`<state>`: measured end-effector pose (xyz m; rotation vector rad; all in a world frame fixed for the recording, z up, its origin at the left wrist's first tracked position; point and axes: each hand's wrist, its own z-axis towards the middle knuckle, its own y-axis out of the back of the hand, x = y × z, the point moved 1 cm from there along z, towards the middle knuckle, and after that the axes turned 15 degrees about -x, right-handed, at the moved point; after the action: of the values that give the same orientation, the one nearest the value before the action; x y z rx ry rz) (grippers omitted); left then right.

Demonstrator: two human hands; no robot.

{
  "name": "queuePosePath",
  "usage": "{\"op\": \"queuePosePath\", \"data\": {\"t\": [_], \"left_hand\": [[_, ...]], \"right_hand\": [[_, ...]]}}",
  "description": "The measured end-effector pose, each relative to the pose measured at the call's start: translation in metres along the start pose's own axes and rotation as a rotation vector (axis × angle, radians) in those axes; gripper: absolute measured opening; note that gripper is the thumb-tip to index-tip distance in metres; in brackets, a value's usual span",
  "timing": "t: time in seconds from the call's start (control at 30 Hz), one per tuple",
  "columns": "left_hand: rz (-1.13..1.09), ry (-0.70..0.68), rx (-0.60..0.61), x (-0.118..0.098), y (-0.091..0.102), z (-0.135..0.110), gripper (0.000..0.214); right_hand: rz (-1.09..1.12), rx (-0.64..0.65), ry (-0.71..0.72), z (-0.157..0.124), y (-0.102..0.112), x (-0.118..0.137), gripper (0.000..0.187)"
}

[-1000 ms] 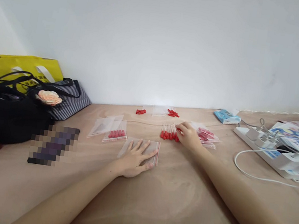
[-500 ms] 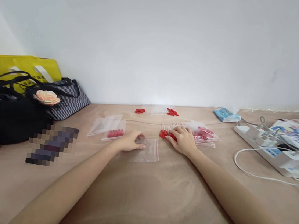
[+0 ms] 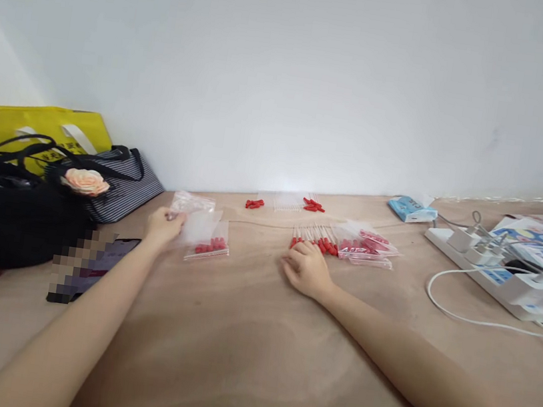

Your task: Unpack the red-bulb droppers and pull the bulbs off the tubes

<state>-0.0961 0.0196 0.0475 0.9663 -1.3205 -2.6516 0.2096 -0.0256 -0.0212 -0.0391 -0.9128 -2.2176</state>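
Observation:
My left hand (image 3: 164, 229) grips a clear zip bag (image 3: 194, 203) at its edge, over the stacked bags on the left. Under and beside it lie a frosted bag (image 3: 201, 226) and a zip bag with red-ended pieces (image 3: 211, 245) in a row. My right hand (image 3: 306, 270) rests on the table, fingers loosely bent and thumb apart, just in front of a row of pale sticks with red ends (image 3: 327, 246). Its fingertips overlap the nearest red ends; whether they touch is unclear. Right of the row are stacked zip bags holding red pieces (image 3: 367, 247).
Near the wall, red pieces (image 3: 254, 204) and more red pieces (image 3: 313, 205) flank pale sticks (image 3: 289, 201). A blue tissue pack (image 3: 409, 209), a white power strip (image 3: 497, 282) and cables stand right. A phone (image 3: 95, 266) and a black bag (image 3: 22, 215) are left.
My left hand has moved left with the clear zip bag from the middle of the table to the left-hand bags. My right hand has drawn back slightly from the sticks, uncovering more red ends.

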Motion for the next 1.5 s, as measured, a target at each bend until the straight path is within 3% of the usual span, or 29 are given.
{"op": "queuePosePath", "data": {"t": [0.07, 0.17, 0.33, 0.5, 0.63, 0.83, 0.93, 1.03, 1.07, 1.13, 1.2, 1.27, 1.37, 1.5], "left_hand": [[0.046, 0.022, -0.041, 0.022, -0.003, 0.000, 0.041], [0.117, -0.049, -0.018, 0.041, -0.015, -0.010, 0.051], [0.139, -0.130, 0.006, 0.047, -0.024, -0.017, 0.058], [0.122, -0.122, 0.005, 0.048, -0.022, -0.013, 0.058], [0.100, -0.134, 0.005, 0.052, -0.025, -0.012, 0.059], [0.097, -0.138, -0.012, 0.056, -0.027, -0.007, 0.060], [0.075, -0.223, -0.178, 0.047, -0.018, -0.008, 0.046], [-0.041, -0.353, -0.341, 0.021, -0.007, -0.029, 0.030], [-0.131, -0.402, -0.328, 0.010, -0.004, -0.042, 0.025], [-0.347, -0.591, -0.181, -0.015, -0.001, -0.077, 0.017], [-0.427, -0.829, 0.078, -0.035, 0.000, -0.116, 0.013], [-0.450, -0.936, 0.248, -0.046, -0.002, -0.145, 0.016], [-0.438, -0.925, 0.250, -0.049, -0.008, -0.159, 0.013], [-0.430, -0.946, 0.181, -0.044, -0.015, -0.146, 0.011]], "right_hand": [[0.129, 0.096, -0.039, 0.005, -0.014, 0.017, 0.015], [0.227, 0.197, -0.245, 0.019, -0.037, 0.046, 0.020], [0.064, 0.248, -0.620, 0.050, -0.073, 0.086, 0.034], [0.002, 0.254, -0.696, 0.064, -0.091, 0.097, 0.031], [0.013, 0.222, -0.688, 0.055, -0.081, 0.087, 0.024], [0.023, 0.176, -0.645, 0.014, -0.026, 0.046, 0.020], [0.076, 0.134, -0.605, -0.010, 0.003, 0.024, 0.021], [0.192, 0.129, -0.562, -0.025, 0.021, 0.009, 0.023], [0.211, 0.126, -0.562, -0.027, 0.024, 0.007, 0.024], [0.209, 0.128, -0.582, -0.028, 0.026, 0.006, 0.025], [0.178, 0.143, -0.614, -0.024, 0.024, 0.008, 0.026], [0.152, 0.165, -0.647, -0.019, 0.020, 0.009, 0.026], [0.150, 0.197, -0.699, -0.012, 0.015, 0.009, 0.030], [0.189, 0.170, -0.786, -0.009, 0.008, 0.004, 0.038]]}}
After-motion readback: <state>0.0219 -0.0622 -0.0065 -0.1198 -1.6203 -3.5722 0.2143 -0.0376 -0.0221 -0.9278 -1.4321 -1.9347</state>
